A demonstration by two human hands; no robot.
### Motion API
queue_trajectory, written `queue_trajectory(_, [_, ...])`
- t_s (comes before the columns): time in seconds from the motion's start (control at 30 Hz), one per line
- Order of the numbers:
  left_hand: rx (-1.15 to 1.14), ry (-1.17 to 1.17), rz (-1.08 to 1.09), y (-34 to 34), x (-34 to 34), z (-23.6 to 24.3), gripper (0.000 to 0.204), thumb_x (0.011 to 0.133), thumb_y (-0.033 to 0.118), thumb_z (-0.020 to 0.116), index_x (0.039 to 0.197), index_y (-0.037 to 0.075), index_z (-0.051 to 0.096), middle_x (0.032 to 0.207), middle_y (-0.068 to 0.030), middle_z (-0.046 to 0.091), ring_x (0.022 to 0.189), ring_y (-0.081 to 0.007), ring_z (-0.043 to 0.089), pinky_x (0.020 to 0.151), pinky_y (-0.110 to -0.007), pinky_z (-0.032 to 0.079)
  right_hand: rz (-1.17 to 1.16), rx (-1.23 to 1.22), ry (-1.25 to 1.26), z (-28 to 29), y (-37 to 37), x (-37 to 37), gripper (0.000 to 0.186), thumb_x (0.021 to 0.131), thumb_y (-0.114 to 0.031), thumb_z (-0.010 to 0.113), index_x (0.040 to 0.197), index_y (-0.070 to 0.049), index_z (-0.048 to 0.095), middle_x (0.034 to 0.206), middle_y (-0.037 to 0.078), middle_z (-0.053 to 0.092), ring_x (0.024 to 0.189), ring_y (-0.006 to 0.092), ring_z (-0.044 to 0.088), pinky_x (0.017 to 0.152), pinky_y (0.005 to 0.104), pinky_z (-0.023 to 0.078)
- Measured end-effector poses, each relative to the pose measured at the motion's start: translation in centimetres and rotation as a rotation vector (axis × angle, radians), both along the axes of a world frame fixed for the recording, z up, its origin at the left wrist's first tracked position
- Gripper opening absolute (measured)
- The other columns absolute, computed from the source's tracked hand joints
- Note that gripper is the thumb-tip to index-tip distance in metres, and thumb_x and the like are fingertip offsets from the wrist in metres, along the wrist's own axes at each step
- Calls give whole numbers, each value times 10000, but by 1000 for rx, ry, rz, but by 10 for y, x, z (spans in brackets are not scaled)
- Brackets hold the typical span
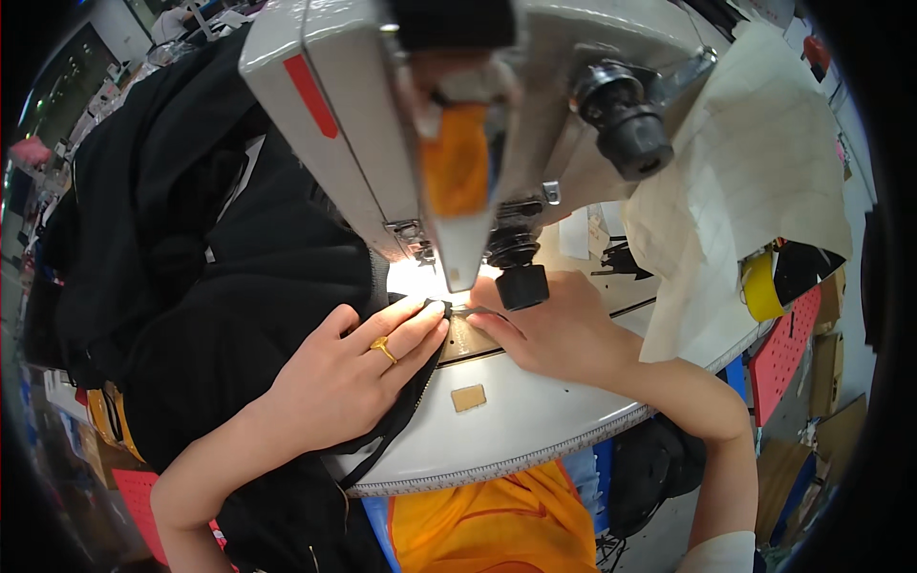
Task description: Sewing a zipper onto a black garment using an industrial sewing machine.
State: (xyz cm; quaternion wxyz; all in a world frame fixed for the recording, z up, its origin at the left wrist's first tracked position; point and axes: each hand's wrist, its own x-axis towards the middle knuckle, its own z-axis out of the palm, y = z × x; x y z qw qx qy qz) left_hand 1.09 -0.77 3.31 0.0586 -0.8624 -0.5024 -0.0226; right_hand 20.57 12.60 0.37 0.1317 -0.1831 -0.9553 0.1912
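black garment (277, 248) spreads left of the sewing machine (353, 153), left hand (355, 384) nearer, flat on it, fingers extended side by side. right hand (564, 329) sits right of the garment. zip edge (422, 394) runs up toward the left fingertips; thin dark strip (485, 311) lies at the right thumb, can't tell if pinched.

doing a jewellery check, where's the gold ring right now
In the head view, the ring is left of centre, on a finger of the left hand, which rests on black cloth near the sewing machine.
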Motion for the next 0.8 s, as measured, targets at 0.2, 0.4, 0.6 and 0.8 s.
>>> queue_trajectory(0.2, [12,1,-9,1,0,-3,479,793,123,571,1257,7,556,1284,-70,536,1170,-168,519,742,-291,374,-28,17,47,-4,2,6,174,850,-225,646,974,-105,620,754,47,622,659,246,623,554,347,469])
queue_trajectory(0.4, [4,5,19,-4,-1,-6,496,799,122,565,1275,-12,533,1293,-89,525,1160,-162,517,752,-286,373,68,305,-80,4,-1,5,266,852,-212,651,1104,-164,583,755,-12,613,678,174,625,521,307,441])
queue_trajectory(0.6, [45,-8,121,2,-4,-16,446,846,124,508,1257,-49,525,1158,-107,547,1034,-147,530,769,-275,369,74,766,184,-20,19,-15,181,770,-154,574,937,-131,638,696,91,631,680,288,630,556,395,476])
queue_trajectory(0.8, [123,-61,151,12,-5,-24,327,799,88,531,1090,-41,606,991,-74,550,833,-153,530,766,-281,364,-74,189,86,-48,30,-14,226,698,-311,668,697,-85,657,674,121,624,677,312,610,600,407,476])
